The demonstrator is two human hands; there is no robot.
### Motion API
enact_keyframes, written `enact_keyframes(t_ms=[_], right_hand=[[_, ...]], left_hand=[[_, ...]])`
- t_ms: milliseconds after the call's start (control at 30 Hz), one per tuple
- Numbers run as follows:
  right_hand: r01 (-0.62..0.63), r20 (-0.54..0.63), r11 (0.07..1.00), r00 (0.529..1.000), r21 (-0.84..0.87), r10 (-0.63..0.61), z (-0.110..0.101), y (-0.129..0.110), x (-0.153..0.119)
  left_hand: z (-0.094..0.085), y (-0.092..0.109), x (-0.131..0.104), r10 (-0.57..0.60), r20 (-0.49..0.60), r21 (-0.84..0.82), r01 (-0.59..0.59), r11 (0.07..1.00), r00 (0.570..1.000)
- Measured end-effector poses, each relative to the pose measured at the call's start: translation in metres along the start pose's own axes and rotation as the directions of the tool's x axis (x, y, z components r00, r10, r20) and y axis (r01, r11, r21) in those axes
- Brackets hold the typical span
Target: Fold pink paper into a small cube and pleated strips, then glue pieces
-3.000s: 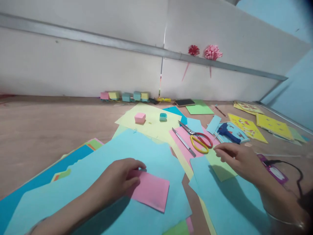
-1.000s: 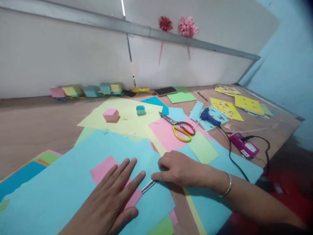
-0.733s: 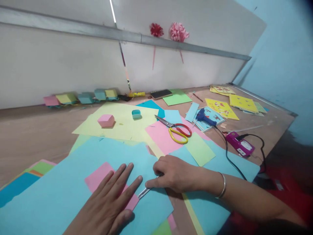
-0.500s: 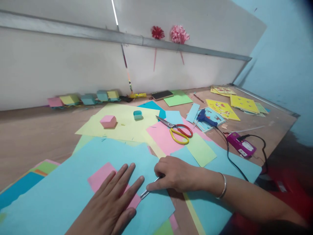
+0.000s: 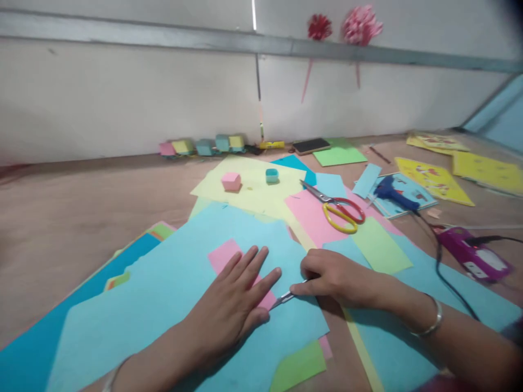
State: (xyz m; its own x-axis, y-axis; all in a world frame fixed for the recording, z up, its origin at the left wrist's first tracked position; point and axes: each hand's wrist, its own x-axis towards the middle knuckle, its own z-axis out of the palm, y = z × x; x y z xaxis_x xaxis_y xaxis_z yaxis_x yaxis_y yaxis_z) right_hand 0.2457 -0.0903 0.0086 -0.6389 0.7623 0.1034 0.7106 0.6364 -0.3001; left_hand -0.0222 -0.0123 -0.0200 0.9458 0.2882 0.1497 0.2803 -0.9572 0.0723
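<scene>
Brown table (image 5: 81, 190): strewn with coloured sheets (image 5: 163, 299).
White wall (image 5: 122, 98): crossed by grey rail (image 5: 143, 30).
Left hand (image 5: 229, 305): spread flat on pink paper (image 5: 223, 255).
Right hand (image 5: 337, 277): curled round craft knife (image 5: 285, 298).

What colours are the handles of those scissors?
One handle loop of the scissors is red, the other yellow; the head view shows it best.

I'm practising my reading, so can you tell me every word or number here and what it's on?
No word, brand, sign or number can be read.
Yellow tube by the wall: marks too small.
Purple box: pale patches, too blurred for writing.
Yellow card: reddish shapes, no clear letters.
</scene>
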Motion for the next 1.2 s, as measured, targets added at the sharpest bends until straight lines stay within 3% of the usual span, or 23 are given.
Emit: enact_keyframes(t_ms=[100, 233, 500, 733, 933, 1067, 1133, 1200], right_hand=[[0.049, -0.061, 0.999, 0.997, 0.013, -0.048, 0.005, -0.003, 0.002], [0.099, -0.099, 0.995, 0.990, -0.008, -0.100, 0.007, -0.008, 0.004], [0.088, -0.046, 0.992, 0.995, -0.093, -0.093, 0.005, -0.022, 0.006], [0.071, -0.104, 0.991, 0.991, -0.116, -0.083, 0.014, -0.038, 0.011], [0.185, -0.116, 0.982, 0.975, -0.041, -0.189, 0.011, -0.051, 0.012], [-0.017, -0.302, 1.000, 0.953, -0.007, 0.014, -0.009, -0.025, 0.005], [-0.231, -0.427, 0.973, 0.880, -0.007, 0.206, -0.019, -0.002, -0.002], [-0.393, -0.487, 0.914, 0.821, -0.105, 0.297, -0.025, 0.018, -0.007]], left_hand=[[-0.002, 0.000, 0.001, -0.041, 0.076, -0.083, 0.047, 0.995, 0.996], [-0.002, 0.000, 0.001, -0.048, 0.098, -0.113, 0.059, 0.992, 0.994], [-0.002, 0.000, -0.001, -0.029, 0.046, -0.083, 0.033, 0.996, 0.999], [-0.001, 0.000, -0.001, -0.030, 0.024, -0.083, 0.032, 0.996, 0.999], [-0.002, 0.004, 0.000, -0.051, -0.008, -0.124, 0.050, 0.991, 0.999], [-0.009, 0.005, 0.001, -0.195, -0.079, -0.236, 0.172, 0.956, 0.978], [-0.013, 0.001, 0.002, -0.300, -0.167, -0.276, 0.247, 0.929, 0.939], [-0.015, -0.005, 0.004, -0.359, -0.257, -0.260, 0.293, 0.920, 0.897]])
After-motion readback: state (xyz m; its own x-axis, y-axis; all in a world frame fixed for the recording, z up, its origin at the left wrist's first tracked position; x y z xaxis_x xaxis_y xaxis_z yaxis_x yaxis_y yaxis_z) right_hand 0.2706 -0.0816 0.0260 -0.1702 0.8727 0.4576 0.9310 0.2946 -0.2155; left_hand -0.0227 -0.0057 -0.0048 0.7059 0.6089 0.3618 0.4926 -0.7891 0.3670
